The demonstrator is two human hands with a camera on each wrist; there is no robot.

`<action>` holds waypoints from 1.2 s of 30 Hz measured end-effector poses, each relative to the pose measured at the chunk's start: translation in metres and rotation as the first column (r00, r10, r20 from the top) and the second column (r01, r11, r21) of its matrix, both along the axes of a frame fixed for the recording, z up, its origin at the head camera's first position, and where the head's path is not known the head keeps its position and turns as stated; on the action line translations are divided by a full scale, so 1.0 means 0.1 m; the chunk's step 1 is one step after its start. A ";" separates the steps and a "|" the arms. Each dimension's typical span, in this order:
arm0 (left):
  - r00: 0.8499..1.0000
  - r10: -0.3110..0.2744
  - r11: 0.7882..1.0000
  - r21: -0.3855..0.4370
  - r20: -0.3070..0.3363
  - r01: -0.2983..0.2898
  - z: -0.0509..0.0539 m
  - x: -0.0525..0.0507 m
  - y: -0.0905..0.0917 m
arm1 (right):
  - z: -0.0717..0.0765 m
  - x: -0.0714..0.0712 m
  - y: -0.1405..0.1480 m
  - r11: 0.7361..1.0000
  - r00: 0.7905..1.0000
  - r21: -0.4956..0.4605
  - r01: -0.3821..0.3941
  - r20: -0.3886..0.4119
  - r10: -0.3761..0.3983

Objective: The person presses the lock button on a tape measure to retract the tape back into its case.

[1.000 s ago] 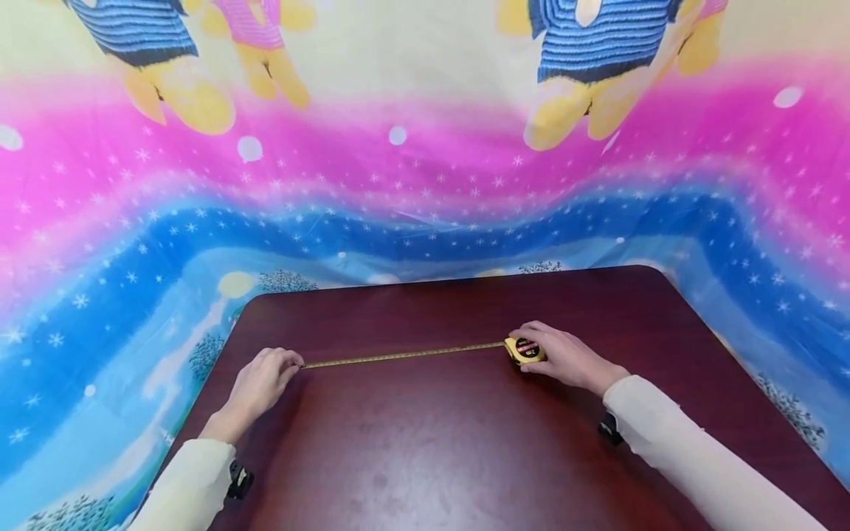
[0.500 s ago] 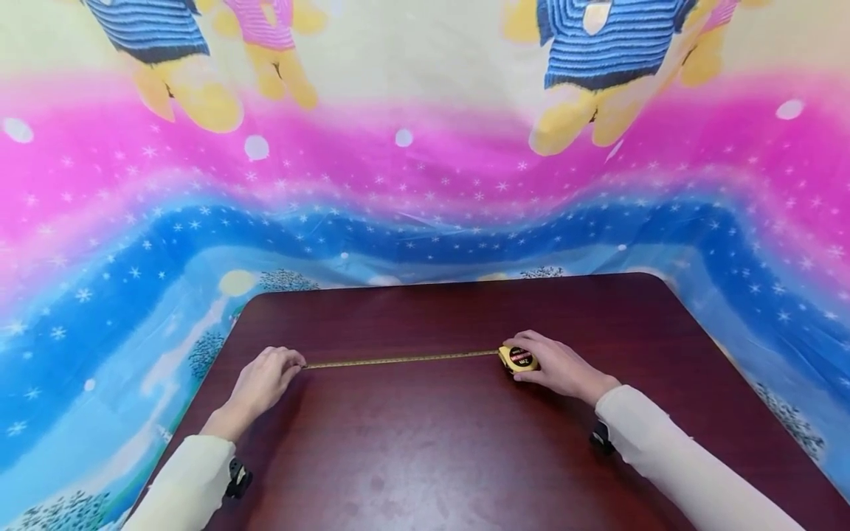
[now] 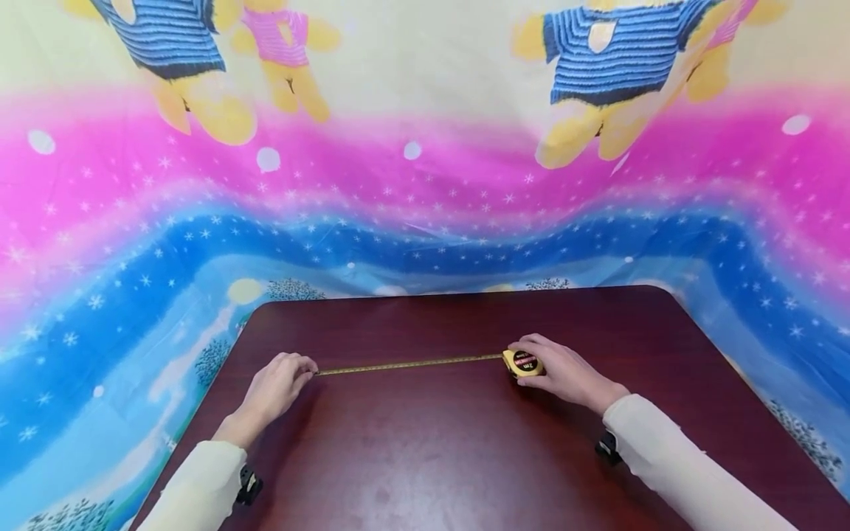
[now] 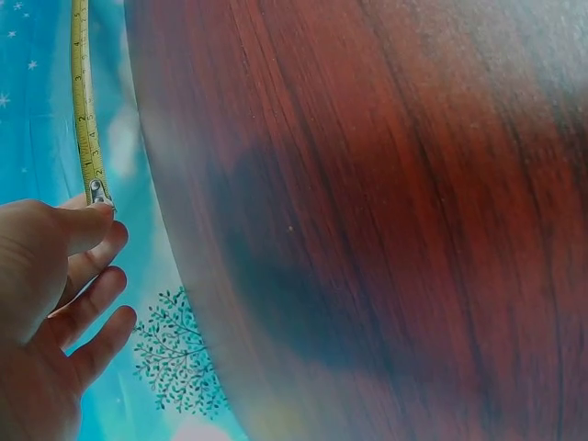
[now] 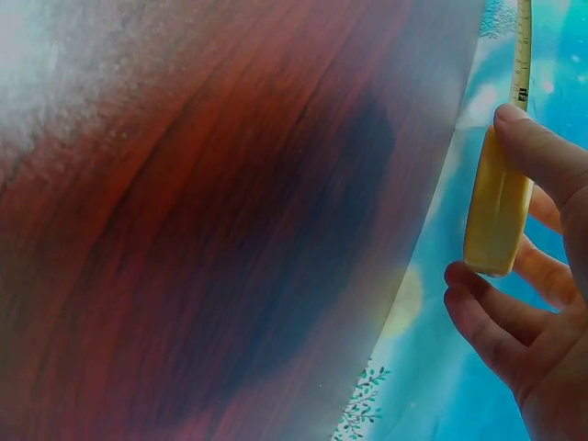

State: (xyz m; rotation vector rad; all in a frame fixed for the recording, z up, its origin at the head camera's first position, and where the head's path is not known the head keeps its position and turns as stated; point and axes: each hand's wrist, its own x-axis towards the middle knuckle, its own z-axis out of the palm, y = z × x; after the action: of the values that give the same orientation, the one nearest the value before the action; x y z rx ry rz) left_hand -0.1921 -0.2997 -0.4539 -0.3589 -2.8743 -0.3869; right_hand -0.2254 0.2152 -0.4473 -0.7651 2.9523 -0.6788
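A yellow tape measure (image 3: pixel 523 363) with a dark round label is gripped between the thumb and fingers of my right hand (image 3: pixel 564 372). Its yellow blade (image 3: pixel 408 364) stretches in a nearly straight line above the table to my left hand (image 3: pixel 275 387). In the left wrist view, the thumb and forefinger of that hand pinch the blade's metal end hook (image 4: pixel 96 191), while the other fingers lie loosely bent. The right wrist view shows the case edge-on, with the right thumb (image 5: pixel 533 152) near the mouth where the blade comes out.
A dark reddish-brown wooden table (image 3: pixel 412 442) with rounded far corners lies under both hands. Behind and around it hangs a colourful cloth (image 3: pixel 425 192) printed with bears and snowflakes. Black straps (image 3: pixel 249 484) sit at both wrists, below pale sleeves (image 3: pixel 199 483).
The right hand and tape case have come slightly closer to the left hand, so the blade's exposed length is a little shorter. The head view has tilted up slightly. Both grips stay the same.
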 end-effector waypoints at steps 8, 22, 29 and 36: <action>1.000 -0.004 1.000 -0.001 -0.005 0.004 -0.01 -0.01 0.03 | 0.05 -0.01 -0.04 1.000 1.000 -0.004 0.013 -0.008 -0.013; 0.999 -0.032 0.999 -0.013 -0.011 0.031 -0.01 -0.09 0.22 | 0.07 0.00 -0.01 1.000 1.000 -0.013 -0.004 -0.010 0.004; 0.999 -0.034 0.999 -0.013 -0.009 0.034 0.02 -0.12 0.25 | 0.08 0.01 0.00 1.000 1.000 -0.007 -0.003 -0.022 0.003; 1.000 -0.029 1.000 0.000 -0.010 0.029 0.02 -0.12 0.24 | 0.09 0.01 -0.01 1.000 1.000 0.000 -0.007 -0.022 0.007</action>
State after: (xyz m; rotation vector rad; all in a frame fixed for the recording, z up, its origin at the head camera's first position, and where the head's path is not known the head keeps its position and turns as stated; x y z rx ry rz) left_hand -0.2038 -0.2755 -0.4517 -0.4021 -2.8627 -0.3894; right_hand -0.2249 0.2141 -0.4386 -0.7883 2.9679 -0.6748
